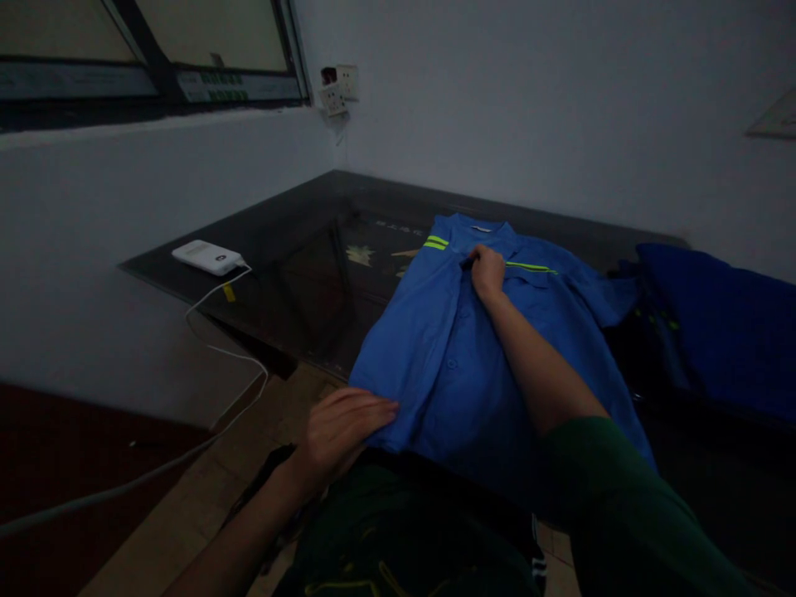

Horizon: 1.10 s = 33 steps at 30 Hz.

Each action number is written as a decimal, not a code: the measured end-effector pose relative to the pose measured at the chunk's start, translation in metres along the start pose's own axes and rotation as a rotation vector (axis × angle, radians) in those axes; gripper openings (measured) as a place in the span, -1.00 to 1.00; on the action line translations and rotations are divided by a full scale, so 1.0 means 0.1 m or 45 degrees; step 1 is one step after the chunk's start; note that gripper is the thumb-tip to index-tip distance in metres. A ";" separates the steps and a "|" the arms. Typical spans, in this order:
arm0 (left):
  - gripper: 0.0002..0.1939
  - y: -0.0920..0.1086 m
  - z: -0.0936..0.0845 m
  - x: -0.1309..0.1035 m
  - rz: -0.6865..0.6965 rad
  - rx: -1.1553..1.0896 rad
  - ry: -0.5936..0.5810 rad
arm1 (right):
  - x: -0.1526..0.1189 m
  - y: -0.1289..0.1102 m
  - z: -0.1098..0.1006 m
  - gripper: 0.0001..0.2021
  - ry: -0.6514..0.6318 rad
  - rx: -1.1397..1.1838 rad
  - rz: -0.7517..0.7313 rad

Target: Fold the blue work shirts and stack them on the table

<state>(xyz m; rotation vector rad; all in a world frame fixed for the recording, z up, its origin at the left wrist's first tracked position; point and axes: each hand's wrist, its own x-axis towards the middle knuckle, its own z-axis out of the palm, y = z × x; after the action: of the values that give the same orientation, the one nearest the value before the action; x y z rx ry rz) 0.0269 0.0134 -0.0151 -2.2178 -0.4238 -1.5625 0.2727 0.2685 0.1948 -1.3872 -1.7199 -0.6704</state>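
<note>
A blue work shirt (491, 356) with yellow-green stripes and a button front lies spread on the dark table, its collar away from me. My right hand (488, 272) is closed on the edge of the front placket near the chest, just left of the striped pocket. At the lower left hem, my left hand (348, 423) has its fingers bent over the fabric edge, with the thumb hidden. The shirt's bottom hem hangs at the table's near edge, close to my body.
On the dark table (286, 240) a white power bank (208, 257) with a white cable (227, 348) lies at the left. Folded blue clothes (727, 323) are stacked at the right. Wall sockets (339, 89) sit above the far corner, beside a window (205, 50).
</note>
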 end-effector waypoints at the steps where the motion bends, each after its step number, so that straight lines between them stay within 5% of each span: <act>1: -0.64 0.02 0.02 -0.02 0.033 0.009 -0.025 | 0.00 0.02 -0.02 -0.58 -0.003 -0.013 -0.034; 7: -0.73 0.11 0.23 -0.18 0.059 0.054 -0.163 | -0.08 0.10 -0.02 -0.63 -0.178 -0.144 -0.231; 13: -0.76 0.20 0.21 -0.46 -0.018 -0.066 -0.228 | -0.18 0.10 0.01 -0.55 -0.205 -0.149 -0.221; 15: -0.80 0.15 0.24 -0.60 -0.277 -0.118 0.007 | -0.19 0.09 0.01 -0.51 -0.218 -0.116 -0.245; 18: -0.79 0.00 0.39 -0.75 -0.943 -0.256 0.427 | -0.19 0.06 0.02 -0.50 -0.233 -0.041 -0.302; 23: -0.38 -0.11 0.59 -0.67 -1.651 -0.955 0.279 | -0.19 0.06 0.08 -0.59 -0.257 0.020 -0.324; 27: -0.47 0.06 0.38 -0.48 -1.860 -1.292 0.229 | -0.18 0.08 0.09 -0.62 -0.249 0.018 -0.274; 33: -0.53 0.13 0.11 -0.34 -1.920 -1.292 0.180 | -0.21 0.06 0.06 -0.63 -0.194 0.043 -0.233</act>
<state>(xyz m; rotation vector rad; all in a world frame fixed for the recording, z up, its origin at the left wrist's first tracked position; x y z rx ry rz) 0.0308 0.0062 -0.0525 -2.3689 -1.9080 -3.1622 0.2785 0.2635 0.1737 -1.2961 -1.9878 -0.6459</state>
